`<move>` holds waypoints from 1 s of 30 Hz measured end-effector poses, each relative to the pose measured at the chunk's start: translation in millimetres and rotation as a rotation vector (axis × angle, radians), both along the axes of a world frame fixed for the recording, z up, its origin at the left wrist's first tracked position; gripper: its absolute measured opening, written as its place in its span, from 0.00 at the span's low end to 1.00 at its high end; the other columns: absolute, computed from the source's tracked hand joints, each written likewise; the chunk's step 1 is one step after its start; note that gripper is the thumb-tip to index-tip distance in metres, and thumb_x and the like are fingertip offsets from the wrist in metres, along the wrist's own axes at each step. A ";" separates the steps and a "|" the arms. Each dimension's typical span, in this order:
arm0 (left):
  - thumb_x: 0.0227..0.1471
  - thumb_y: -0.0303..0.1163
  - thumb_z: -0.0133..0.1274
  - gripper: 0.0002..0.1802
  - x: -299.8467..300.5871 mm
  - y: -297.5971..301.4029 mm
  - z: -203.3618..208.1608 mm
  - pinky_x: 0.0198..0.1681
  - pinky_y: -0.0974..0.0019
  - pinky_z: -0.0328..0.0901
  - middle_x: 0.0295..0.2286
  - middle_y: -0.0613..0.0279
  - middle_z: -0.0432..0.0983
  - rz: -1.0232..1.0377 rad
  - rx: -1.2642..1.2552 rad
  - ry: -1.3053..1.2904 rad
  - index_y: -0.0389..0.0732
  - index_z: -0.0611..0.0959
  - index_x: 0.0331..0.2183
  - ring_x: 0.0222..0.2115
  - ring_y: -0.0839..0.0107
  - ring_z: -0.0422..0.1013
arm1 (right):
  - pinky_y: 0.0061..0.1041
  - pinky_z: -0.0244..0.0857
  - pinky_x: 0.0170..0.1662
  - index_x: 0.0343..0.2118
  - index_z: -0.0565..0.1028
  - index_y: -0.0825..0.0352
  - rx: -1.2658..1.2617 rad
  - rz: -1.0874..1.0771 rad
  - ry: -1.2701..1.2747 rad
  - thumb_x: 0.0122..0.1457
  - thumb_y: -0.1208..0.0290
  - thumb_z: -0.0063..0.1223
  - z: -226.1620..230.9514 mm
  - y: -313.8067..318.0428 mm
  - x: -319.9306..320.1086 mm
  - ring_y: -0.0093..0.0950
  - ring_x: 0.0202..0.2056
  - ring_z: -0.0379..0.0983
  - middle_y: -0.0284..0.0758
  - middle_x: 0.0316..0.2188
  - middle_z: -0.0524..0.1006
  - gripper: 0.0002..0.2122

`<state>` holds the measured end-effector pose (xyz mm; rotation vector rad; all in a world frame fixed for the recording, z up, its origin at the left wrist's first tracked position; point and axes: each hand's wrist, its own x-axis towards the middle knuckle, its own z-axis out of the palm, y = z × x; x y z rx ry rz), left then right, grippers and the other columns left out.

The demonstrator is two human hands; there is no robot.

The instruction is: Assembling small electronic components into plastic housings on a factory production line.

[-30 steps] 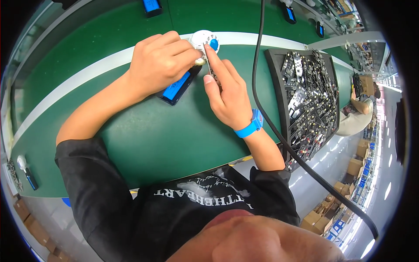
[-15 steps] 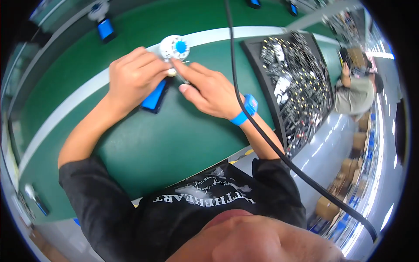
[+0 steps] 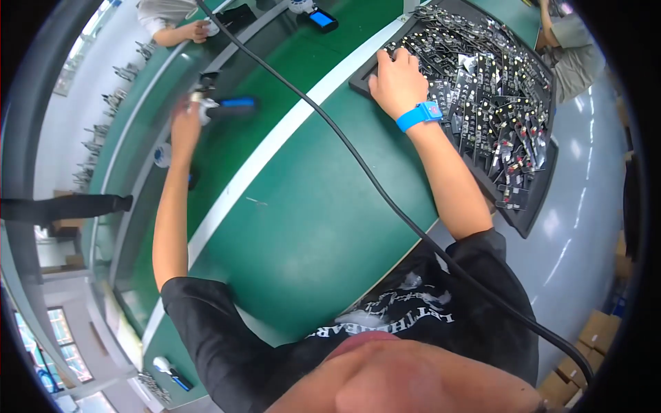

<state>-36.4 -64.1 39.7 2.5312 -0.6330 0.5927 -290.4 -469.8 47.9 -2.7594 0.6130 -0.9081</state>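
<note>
My left hand (image 3: pixel 184 125) is stretched out over the green belt on the far left, smeared by motion. Its fingers close on a white round-headed device (image 3: pixel 206 109) joined to a dark block with a blue face (image 3: pixel 237 104), also blurred. At the near left corner of a black tray (image 3: pixel 365 81), my right hand (image 3: pixel 401 84) lies palm down, fingers apart and bent over the rim. Small black electronic parts (image 3: pixel 482 96) fill the tray in a heap; the right fingertips are partly hidden among them.
A black cable (image 3: pixel 330 127) hangs across the view. Similar devices stand on the belt (image 3: pixel 282 82), one with a blue face (image 3: pixel 321 18) at the top. A small white-and-blue device (image 3: pixel 171 373) lies at the lower left. Co-workers' hands (image 3: pixel 196 31) show at the top left and right.
Both hands were together at the white device on the near table. My left hand has carried it left onto the belt; my right hand has moved to the tray. The view has turned.
</note>
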 end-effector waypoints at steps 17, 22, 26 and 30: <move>0.47 0.48 0.67 0.38 -85.4 31.2 35.2 0.28 0.64 0.70 0.34 0.55 0.80 0.136 -0.009 0.550 0.38 0.74 0.54 0.28 0.69 0.76 | 0.37 0.76 0.42 0.42 0.76 0.66 0.122 0.343 -0.236 0.52 0.83 0.51 10.4 -0.9 -5.4 0.41 0.42 0.78 0.40 0.40 0.77 0.13; 0.48 0.43 0.67 0.37 -163.7 -48.3 27.7 0.41 0.63 0.72 0.37 0.55 0.80 -0.050 -0.078 0.448 0.41 0.73 0.57 0.36 0.67 0.77 | 0.36 0.73 0.43 0.36 0.77 0.68 0.398 1.086 -0.159 0.50 0.87 0.48 13.8 48.6 -12.8 0.41 0.40 0.78 0.39 0.38 0.78 0.11; 0.49 0.36 0.66 0.34 -193.7 -52.2 -1.3 0.49 0.63 0.70 0.38 0.56 0.80 -0.193 -0.247 0.273 0.41 0.73 0.56 0.41 0.66 0.76 | 0.34 0.72 0.43 0.35 0.77 0.69 0.031 1.286 -0.190 0.51 0.87 0.50 10.0 46.5 -18.1 0.40 0.41 0.78 0.39 0.38 0.78 0.10; 0.49 0.31 0.64 0.29 -217.0 -44.7 -11.8 0.51 0.64 0.68 0.38 0.57 0.79 -0.191 -0.426 0.394 0.39 0.76 0.53 0.43 0.65 0.75 | 0.36 0.73 0.44 0.40 0.77 0.67 0.298 0.938 0.108 0.52 0.84 0.53 13.3 52.7 -24.9 0.40 0.43 0.77 0.39 0.43 0.77 0.12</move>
